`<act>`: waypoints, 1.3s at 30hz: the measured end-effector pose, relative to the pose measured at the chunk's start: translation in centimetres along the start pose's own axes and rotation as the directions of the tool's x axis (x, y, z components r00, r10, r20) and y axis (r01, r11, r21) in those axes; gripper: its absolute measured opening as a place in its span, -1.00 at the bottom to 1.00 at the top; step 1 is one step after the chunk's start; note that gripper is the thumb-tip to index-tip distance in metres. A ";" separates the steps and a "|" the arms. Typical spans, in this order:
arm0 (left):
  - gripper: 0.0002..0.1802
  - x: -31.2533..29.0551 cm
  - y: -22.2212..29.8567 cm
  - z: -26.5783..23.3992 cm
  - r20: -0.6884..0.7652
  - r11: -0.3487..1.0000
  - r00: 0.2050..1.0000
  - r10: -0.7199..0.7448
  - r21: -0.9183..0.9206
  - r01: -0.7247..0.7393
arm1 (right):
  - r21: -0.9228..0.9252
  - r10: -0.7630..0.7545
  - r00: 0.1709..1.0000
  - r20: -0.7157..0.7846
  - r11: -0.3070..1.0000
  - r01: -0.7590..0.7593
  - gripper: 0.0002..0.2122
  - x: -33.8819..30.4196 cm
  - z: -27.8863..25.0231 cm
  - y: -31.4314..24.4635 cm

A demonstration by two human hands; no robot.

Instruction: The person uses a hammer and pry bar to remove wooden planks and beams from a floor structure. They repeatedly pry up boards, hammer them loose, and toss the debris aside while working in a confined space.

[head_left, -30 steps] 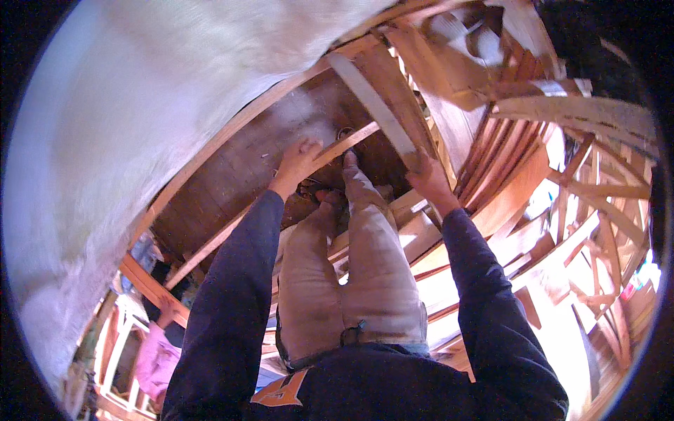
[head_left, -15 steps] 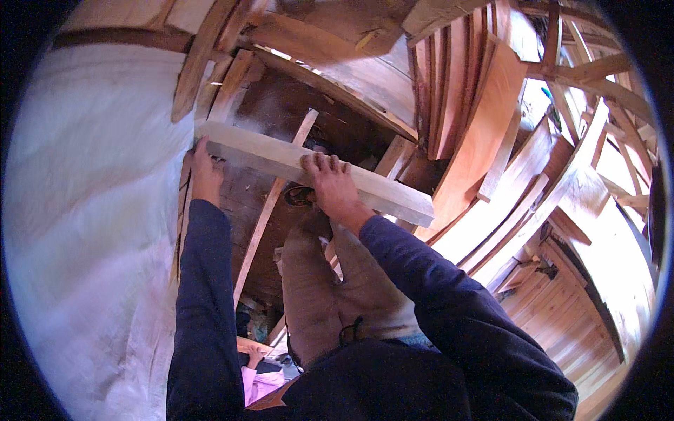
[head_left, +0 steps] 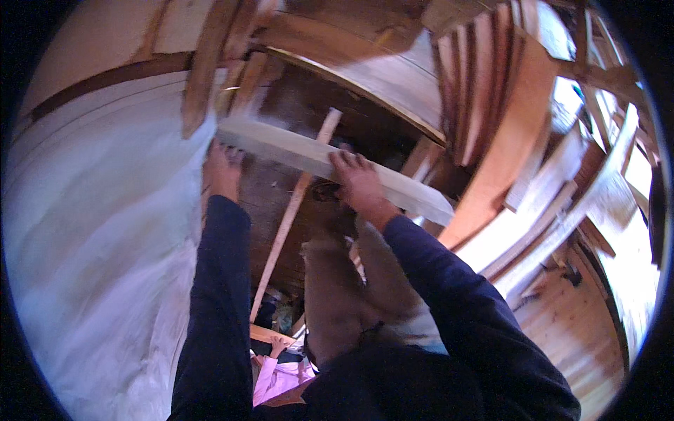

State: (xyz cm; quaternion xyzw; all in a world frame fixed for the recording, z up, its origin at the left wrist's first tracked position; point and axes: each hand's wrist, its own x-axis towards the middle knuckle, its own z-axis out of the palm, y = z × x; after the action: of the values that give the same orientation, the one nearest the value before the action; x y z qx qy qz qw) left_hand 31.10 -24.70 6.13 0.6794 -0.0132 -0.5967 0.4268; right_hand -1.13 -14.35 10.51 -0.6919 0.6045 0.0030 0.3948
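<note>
A thick, pale wooden beam (head_left: 281,145) lies crosswise in front of me, its right end lower in the picture. My left hand (head_left: 223,174) grips it near its left end from the near side, with the fingertips partly blurred. Around the middle of the same beam, my right hand (head_left: 359,184) is closed with its fingers curled over the upper face. Below the beam runs a thin wooden strip (head_left: 288,217), slanting from near my legs up past the beam's far side.
A pale sheet-like wall (head_left: 105,210) rises close on my left. Curved planks (head_left: 502,133) stand upright at the right, beside bright wooden ribs. A person in a pink sleeve (head_left: 284,379) has a hand on an orange-brown board (head_left: 263,334) low in the picture.
The whole view has shifted, so the beam, both hands and the surroundings appear farther right. Both hands keep their places on the beam.
</note>
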 end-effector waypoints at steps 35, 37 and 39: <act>-0.49 8.1 -9.5 6.4 0.128 0.186 0.991 -0.045 0.975 -0.118 | 0.191 0.027 0.996 -0.083 0.982 -0.010 -0.46 3.3 -4.7 4.0; -0.47 11.2 -15.2 2.5 0.371 0.126 0.928 -0.028 0.922 -0.365 | 0.240 0.051 0.999 -0.004 0.970 -0.048 -0.37 3.6 -5.6 2.8; -0.47 12.4 -19.0 2.1 0.506 0.156 0.859 -0.078 0.857 -0.491 | 0.233 0.070 0.998 0.003 0.970 -0.068 -0.37 3.7 -5.7 2.8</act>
State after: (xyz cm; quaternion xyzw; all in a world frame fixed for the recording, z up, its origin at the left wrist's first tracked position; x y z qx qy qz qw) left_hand 23.60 -20.40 -14.92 0.6282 -0.5801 -0.5170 -0.0386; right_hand -5.14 -20.40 11.15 -0.6195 0.6254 -0.0560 0.4712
